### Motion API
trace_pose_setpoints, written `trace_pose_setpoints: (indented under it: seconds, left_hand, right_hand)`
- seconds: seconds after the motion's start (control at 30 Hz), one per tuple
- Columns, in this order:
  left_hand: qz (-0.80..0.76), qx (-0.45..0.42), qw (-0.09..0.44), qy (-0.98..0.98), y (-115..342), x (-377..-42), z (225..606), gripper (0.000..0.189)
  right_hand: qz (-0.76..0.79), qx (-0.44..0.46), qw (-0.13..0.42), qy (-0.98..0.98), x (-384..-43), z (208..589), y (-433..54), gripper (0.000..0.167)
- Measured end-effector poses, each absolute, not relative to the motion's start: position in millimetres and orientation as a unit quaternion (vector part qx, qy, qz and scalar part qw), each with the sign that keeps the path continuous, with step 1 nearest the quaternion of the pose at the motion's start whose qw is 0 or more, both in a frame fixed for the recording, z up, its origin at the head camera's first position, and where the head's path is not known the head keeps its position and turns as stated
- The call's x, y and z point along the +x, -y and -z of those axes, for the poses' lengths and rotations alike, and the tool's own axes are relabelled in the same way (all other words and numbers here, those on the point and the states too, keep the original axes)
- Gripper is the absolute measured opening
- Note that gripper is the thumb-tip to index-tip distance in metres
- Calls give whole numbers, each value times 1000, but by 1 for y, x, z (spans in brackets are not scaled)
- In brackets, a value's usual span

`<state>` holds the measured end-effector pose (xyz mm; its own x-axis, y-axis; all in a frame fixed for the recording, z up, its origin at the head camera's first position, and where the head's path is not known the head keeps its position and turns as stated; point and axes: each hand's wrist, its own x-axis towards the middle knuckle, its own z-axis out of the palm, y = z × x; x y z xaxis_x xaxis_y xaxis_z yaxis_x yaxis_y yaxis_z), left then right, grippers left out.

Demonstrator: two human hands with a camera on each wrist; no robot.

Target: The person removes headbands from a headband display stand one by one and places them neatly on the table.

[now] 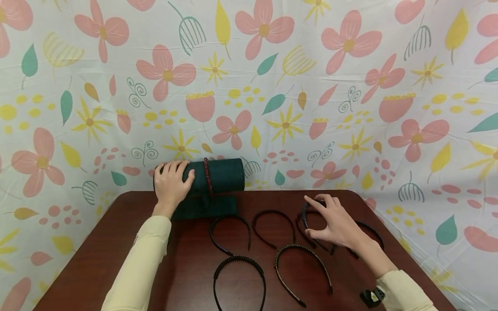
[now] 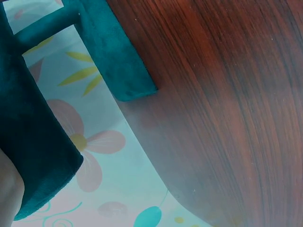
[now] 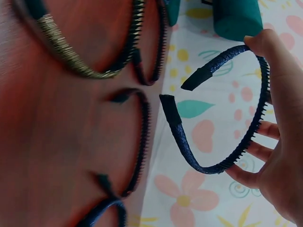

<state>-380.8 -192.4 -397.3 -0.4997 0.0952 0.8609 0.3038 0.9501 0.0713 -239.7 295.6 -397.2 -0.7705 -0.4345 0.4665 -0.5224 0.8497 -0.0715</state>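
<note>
A dark green velvet headband stand [image 1: 227,176] stands at the back left of the table, with a padded roll over a flat base [image 2: 118,66]. One red beaded headband [image 1: 208,177] circles the roll near its middle. My left hand [image 1: 171,185] grips the roll's left end, fingers over the top and thumb toward the beaded band. At the back right, my right hand [image 1: 335,221] holds a dark blue glittery headband [image 3: 187,153] between thumb and fingers. Its toothed inner side and two dark tips show in the right wrist view, raised over the table.
Several headbands lie on the brown wooden table [image 1: 190,263]: a black toothed one [image 1: 239,258] in front, a gold-studded one [image 1: 285,249] right of it, and dark ones [image 1: 274,211] behind. Others lie under and beside my right hand. A flowered cloth [image 1: 249,99] hangs behind the table.
</note>
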Motion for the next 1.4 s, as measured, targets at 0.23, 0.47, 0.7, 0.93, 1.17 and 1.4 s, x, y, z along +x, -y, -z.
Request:
trace_pose_setpoints:
  seconds: [0.23, 0.47, 0.7, 0.93, 1.17, 1.4]
  left_hand:
    - [108, -116, 483, 861, 192, -382, 398, 47]
    - [107, -118, 497, 853, 193, -384, 400, 48]
    - [108, -121, 508, 846, 193, -384, 400, 48]
    - [111, -120, 501, 850, 193, -385, 400, 49]
    - [112, -123, 505, 847, 193, -385, 400, 47]
    - [113, -123, 503, 848, 193, -384, 400, 47]
  right_hand:
    - [-93, 229, 188, 951, -225, 415, -309, 82]
    - [-88, 204, 138, 965, -212, 428, -319, 78]
    - [-83, 179, 93, 976, -200, 441, -328, 75]
    - [-84, 164, 62, 981, -194, 450, -334, 76]
    - [-76, 162, 45, 983, -191, 458, -336, 75]
    - [-94, 175, 38, 979, -187, 458, -331, 73]
